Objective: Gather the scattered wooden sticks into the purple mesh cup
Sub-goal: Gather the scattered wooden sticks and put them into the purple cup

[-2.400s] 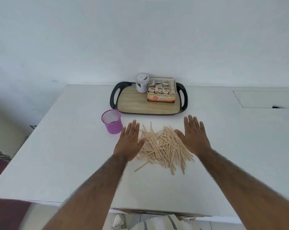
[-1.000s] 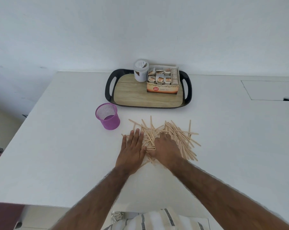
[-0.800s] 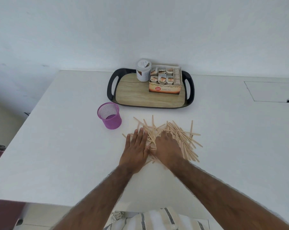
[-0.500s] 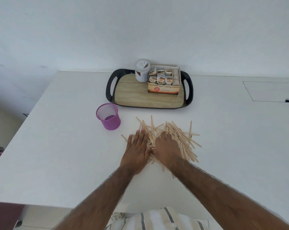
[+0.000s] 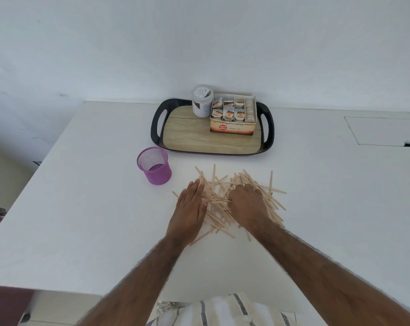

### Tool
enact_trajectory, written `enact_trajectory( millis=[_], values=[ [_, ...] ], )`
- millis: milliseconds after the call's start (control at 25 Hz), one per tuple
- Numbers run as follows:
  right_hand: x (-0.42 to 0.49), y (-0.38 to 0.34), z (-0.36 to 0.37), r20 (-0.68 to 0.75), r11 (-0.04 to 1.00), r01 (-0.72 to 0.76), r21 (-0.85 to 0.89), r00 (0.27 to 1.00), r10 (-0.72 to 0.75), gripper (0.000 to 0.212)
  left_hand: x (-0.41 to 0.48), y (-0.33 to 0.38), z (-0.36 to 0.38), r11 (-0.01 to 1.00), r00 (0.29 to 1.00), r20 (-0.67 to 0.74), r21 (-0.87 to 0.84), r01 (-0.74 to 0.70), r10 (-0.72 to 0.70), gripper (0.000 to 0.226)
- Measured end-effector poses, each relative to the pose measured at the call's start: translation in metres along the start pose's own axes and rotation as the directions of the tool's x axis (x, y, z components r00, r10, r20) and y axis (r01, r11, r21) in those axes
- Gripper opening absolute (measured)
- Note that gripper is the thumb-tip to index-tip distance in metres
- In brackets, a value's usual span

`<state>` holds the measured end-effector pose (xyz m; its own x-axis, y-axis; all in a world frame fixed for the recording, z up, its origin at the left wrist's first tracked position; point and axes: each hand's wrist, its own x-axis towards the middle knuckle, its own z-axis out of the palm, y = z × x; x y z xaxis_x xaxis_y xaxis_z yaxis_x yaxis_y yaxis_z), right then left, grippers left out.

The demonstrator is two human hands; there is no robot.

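Note:
A loose pile of thin wooden sticks (image 5: 266, 185) lies on the white table, right of the upright purple mesh cup (image 5: 155, 166). I cannot see any sticks inside the cup. My left hand (image 5: 189, 212) rests with straight fingers against the pile's left side. My right hand (image 5: 248, 205) sits on top of the pile with its fingers curled down into the sticks, gripping some of them. A few sticks poke out between the two hands. Part of the pile is hidden under my right hand.
A black-rimmed tray (image 5: 157, 123) with a wooden floor stands behind the pile, carrying a tea box (image 5: 233, 128) and a white jar (image 5: 202, 101). A rectangular hatch (image 5: 383, 130) is set into the tabletop at the far right. The table's front edge is close to my body.
My right hand moved from the pile's right side onto its middle and curled its fingers. The left hand stayed at the left side, and the sticks were pushed a little closer together.

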<state>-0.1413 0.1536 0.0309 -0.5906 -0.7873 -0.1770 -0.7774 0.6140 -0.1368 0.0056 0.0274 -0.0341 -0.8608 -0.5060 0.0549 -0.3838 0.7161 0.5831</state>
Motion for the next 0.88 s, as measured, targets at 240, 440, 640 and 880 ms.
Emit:
enact_trajectory(
  millis=[240, 440, 640, 880],
  values=[
    [0.003, 0.009, -0.009, -0.020, 0.973, 0.035, 0.230, 0.999, -0.031, 0.017, 0.013, 0.030, -0.004, 0.906, 0.948, -0.236, -0.410, 0.104, -0.216, 0.051],
    [-0.001, 0.006, -0.014, -0.045, 0.890, 0.121, 0.439, 0.993, -0.113, 0.015, 0.020, 0.053, -0.008, 0.801, 0.944, -0.204, -0.592, 0.093, -0.260, 0.042],
    [0.001, 0.000, -0.011, -0.062, 0.869, 0.198, 0.452, 0.980, -0.191, 0.014, 0.031, 0.070, -0.013, 0.644, 0.911, -0.145, -0.750, 0.153, -0.386, 0.032],
    [0.011, -0.006, -0.001, 0.006, 0.856, 0.195, 0.479, 0.974, -0.226, 0.007, 0.037, 0.078, -0.019, 0.387, 0.864, -0.031, -0.902, 0.192, -0.502, 0.025]
  ],
)
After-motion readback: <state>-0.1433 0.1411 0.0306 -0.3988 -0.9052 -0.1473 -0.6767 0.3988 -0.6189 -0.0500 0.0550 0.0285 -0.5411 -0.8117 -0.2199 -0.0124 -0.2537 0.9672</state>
